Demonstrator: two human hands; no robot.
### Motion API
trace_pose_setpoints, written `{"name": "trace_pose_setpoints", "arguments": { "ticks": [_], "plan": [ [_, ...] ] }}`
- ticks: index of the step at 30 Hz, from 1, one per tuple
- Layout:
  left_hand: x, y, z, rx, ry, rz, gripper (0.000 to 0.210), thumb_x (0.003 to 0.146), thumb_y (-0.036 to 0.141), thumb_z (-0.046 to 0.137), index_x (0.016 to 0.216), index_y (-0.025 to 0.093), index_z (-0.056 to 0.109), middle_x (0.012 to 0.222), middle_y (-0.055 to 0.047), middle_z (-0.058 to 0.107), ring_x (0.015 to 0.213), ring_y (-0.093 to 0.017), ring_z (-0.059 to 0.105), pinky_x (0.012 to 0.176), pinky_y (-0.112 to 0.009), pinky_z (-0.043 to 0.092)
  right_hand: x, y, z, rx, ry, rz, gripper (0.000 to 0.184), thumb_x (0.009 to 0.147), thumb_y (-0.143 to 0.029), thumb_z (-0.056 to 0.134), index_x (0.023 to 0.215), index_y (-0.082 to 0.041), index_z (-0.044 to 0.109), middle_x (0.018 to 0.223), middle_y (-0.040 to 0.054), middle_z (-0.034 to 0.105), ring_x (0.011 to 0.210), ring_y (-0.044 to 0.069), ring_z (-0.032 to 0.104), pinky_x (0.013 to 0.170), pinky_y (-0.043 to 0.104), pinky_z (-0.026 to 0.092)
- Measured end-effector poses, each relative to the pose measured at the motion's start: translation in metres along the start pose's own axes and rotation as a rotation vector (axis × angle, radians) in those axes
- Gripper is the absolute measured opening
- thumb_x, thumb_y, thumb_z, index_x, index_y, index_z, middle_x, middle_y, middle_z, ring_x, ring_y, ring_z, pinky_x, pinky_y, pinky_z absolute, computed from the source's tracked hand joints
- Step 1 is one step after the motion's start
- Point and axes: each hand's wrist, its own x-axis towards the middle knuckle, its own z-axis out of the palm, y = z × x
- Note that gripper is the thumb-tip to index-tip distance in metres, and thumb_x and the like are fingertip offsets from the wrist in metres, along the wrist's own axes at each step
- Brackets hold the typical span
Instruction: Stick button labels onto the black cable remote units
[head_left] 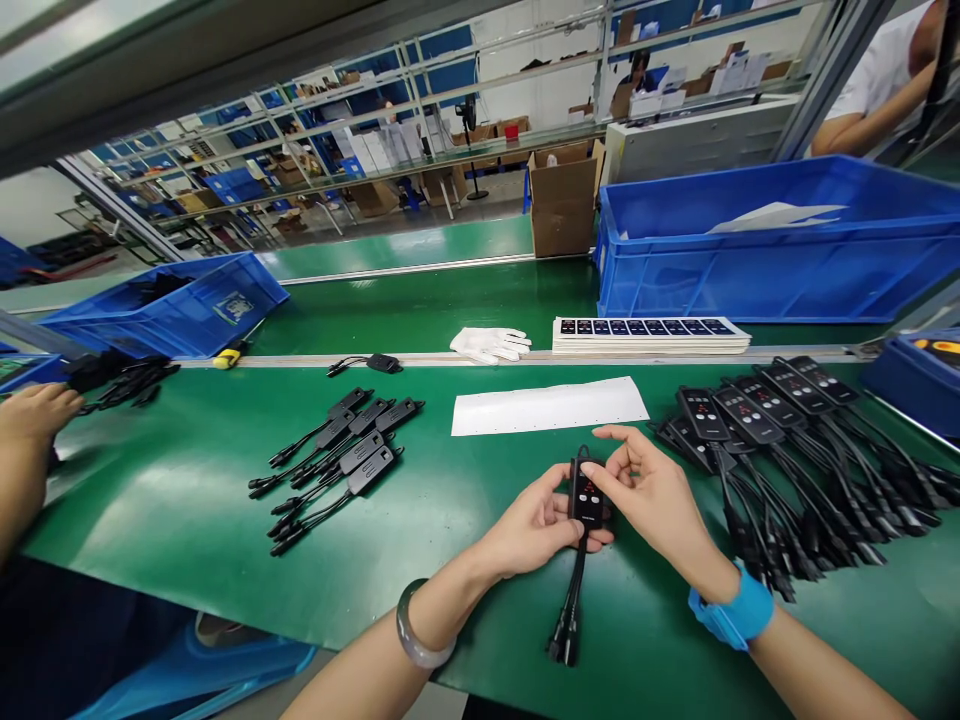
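Both hands are on one small black controller [586,495] in the middle of the green bench [187,510]. The left hand [534,525] cradles it from below and the side, fingers curled around the body, so it's closed on the unit. The right hand [651,492] comes in from the other side with thumb and forefinger pinched at the top edge of the face, the rest of the fingers loosely spread. The controller's cables [568,615] hang down toward the person, ending in two plugs that lie on the bench between the forearms.

Just right of the right hand there's a big pile of the same controllers [757,410], faces up with their cords tangled and trailing toward the near edge. Well to the left of the left hand sits a smaller bunch of controllers [352,440] lying at a slant. Right beyond the hands is a white backing strip [547,407], and further out past that a white glove [491,343] and a stack of label sheets [649,335]. A large blue bin [765,270] stands behind the sheets. Another blue bin [180,305] is far off to the left, and a co-worker's hand [34,415] rests at the far left edge next to more black cables [124,380].
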Motion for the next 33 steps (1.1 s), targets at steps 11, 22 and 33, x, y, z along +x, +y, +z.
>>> {"name": "trace_pose_setpoints", "arguments": {
  "ticks": [11, 22, 33],
  "plan": [
    [0.005, 0.007, -0.006, -0.118, 0.122, 0.05, 0.031, 0.081, 0.036, 0.055, 0.105, 0.015, 0.051, 0.092, -0.011, 0.067, 0.075, -0.022, 0.068, 0.064, -0.032, 0.054, -0.007, 0.001, 0.016, 0.032, -0.274, -0.04, 0.054, 0.073, -0.04, 0.069, 0.12, -0.024, 0.048, 0.093, 0.0034, 0.062, 0.075, 0.02, 0.058, 0.062, 0.031, 0.05],
    [0.013, -0.005, -0.007, 0.154, 0.203, 0.126, 0.05, 0.082, 0.051, 0.056, 0.118, 0.019, 0.041, 0.098, -0.007, 0.064, 0.062, -0.015, 0.066, 0.062, -0.03, 0.055, -0.002, 0.013, 0.023, 0.107, -0.185, -0.174, 0.043, 0.093, -0.039, 0.039, 0.131, -0.02, 0.049, 0.127, 0.0094, 0.056, 0.116, 0.023, 0.053, 0.101, 0.041, 0.043],
    [0.021, 0.003, -0.023, 0.37, 0.169, 0.304, 0.057, 0.089, 0.055, 0.04, 0.134, 0.02, 0.038, 0.107, -0.011, 0.065, 0.097, -0.023, 0.063, 0.092, -0.041, 0.047, 0.001, 0.004, 0.014, -0.349, -0.029, -0.41, 0.051, 0.093, -0.025, 0.036, 0.143, -0.027, 0.027, 0.126, 0.0107, 0.048, 0.111, 0.024, 0.054, 0.091, 0.037, 0.052]
  ]
}}
